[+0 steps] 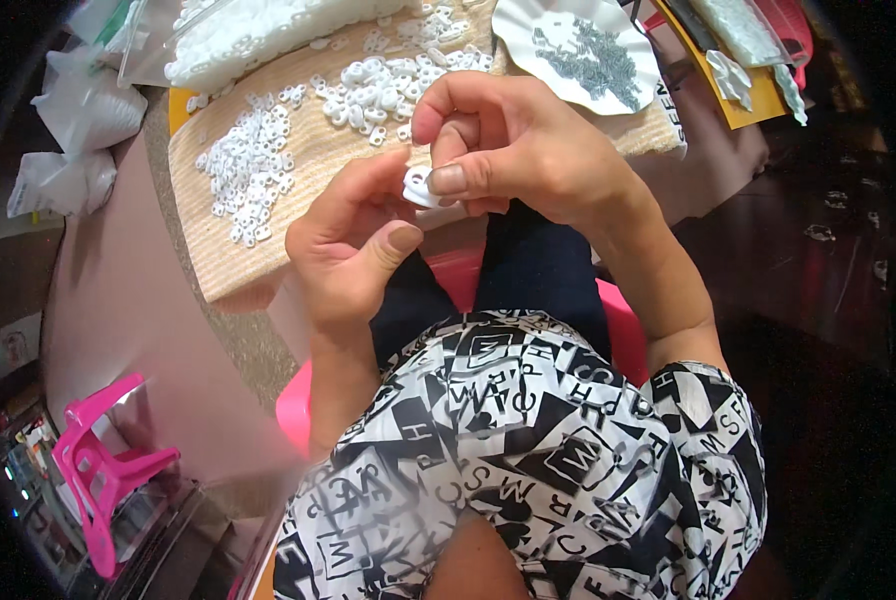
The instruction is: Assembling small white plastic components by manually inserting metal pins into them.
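My right hand (528,150) pinches a small white plastic piece (420,187) with a round hole between thumb and fingers. Close by on the left, my left hand (343,240) has its thumb spread away from its fingers. Its fingertips come up to the piece's left edge; whether they touch it I cannot tell. Both hands are above the near edge of a beige striped cloth (203,265). Beyond them lies a heap of white oval plastic pieces (373,90). Farther left is a pile of smaller white plastic pieces (248,165).
A white wavy-rimmed plate (513,40) of small dark grey metal parts stands at the far right of the cloth. A clear bag (258,40) of white pieces lies at the back. Plastic bags (88,110) sit far left, above a pink stool (113,465).
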`<state>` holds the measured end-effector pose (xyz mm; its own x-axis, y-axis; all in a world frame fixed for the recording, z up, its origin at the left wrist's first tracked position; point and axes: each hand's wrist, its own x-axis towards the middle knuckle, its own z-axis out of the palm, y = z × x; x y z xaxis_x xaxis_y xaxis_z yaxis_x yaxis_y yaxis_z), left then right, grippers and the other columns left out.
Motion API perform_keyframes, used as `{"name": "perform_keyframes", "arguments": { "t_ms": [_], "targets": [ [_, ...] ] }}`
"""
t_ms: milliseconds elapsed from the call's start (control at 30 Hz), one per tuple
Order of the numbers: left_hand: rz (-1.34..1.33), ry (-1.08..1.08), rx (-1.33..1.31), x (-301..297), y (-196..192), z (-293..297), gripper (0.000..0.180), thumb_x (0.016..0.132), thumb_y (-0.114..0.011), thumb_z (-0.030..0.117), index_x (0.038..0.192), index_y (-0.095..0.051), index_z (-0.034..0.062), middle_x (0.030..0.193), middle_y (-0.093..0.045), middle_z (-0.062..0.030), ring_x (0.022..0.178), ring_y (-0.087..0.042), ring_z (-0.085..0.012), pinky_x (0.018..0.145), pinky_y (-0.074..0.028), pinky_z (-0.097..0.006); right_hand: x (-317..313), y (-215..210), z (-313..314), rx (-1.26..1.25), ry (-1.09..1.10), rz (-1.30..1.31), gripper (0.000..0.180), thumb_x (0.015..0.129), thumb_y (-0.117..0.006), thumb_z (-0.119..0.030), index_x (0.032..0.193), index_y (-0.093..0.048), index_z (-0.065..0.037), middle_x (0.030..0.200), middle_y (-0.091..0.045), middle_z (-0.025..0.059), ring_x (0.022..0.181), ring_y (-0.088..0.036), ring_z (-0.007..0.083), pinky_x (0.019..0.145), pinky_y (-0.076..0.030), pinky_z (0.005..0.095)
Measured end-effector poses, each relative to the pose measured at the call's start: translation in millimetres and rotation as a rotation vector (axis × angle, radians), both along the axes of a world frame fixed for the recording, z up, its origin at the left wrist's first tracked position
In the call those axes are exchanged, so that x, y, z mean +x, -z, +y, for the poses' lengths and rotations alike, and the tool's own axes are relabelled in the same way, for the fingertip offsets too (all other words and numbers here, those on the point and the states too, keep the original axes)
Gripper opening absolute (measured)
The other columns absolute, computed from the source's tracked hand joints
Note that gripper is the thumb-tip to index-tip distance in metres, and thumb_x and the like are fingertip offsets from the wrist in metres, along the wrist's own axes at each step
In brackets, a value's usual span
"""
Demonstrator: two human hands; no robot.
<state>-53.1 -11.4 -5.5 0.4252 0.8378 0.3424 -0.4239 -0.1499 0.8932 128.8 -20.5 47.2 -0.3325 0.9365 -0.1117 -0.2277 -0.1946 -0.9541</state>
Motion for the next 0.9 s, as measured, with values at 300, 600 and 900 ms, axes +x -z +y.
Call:
{"name": "perform_keyframes", "arguments": {
  "t_ms": [300,600,900],
  "targets": [
    [0.118,-0.087,-0.094,-4,13,10,0.041,0.074,-0.065,0.004,0.111,-0.052,-0.0044,0.087,-0.056,-0.0071,0.081,-0.054,-0.0147,0.073,-0.044,-0.025,15,11,11,-0.045,0.108,-0.012,0.017,0.078,-0.059,-0.007,0.092,-0.058,0.002,0.072,-0.056,0.0015,0.058,-0.047,0.0062,0.052,-0.038,0.0184],
    [0.145,0.045,-0.046,2,14,-6,0.032,0.073,-0.068,0.006,0.101,-0.058,-0.003,0.082,-0.057,-0.0069,0.069,-0.051,-0.0106,0.058,-0.04,-0.02,93,-25,91,0.169,0.57,-0.19,0.016,0.073,-0.062,-0.01,0.083,-0.057,0.001,0.069,-0.054,0.0035,0.06,-0.048,0.0085,0.055,-0.04,0.0206],
    [0.648,-0.429,0.199,-27,9,22,0.018,0.07,-0.058,-0.007,0.087,-0.061,-0.0009,0.078,-0.059,-0.0069,0.066,-0.053,-0.0124,0.058,-0.042,-0.024,165,-27,148,0.315,0.539,-0.36,0.019,0.076,-0.058,-0.014,0.091,-0.056,-0.002,0.079,-0.057,0.0044,0.066,-0.053,0.0123,0.058,-0.042,0.025]
  ]
}}
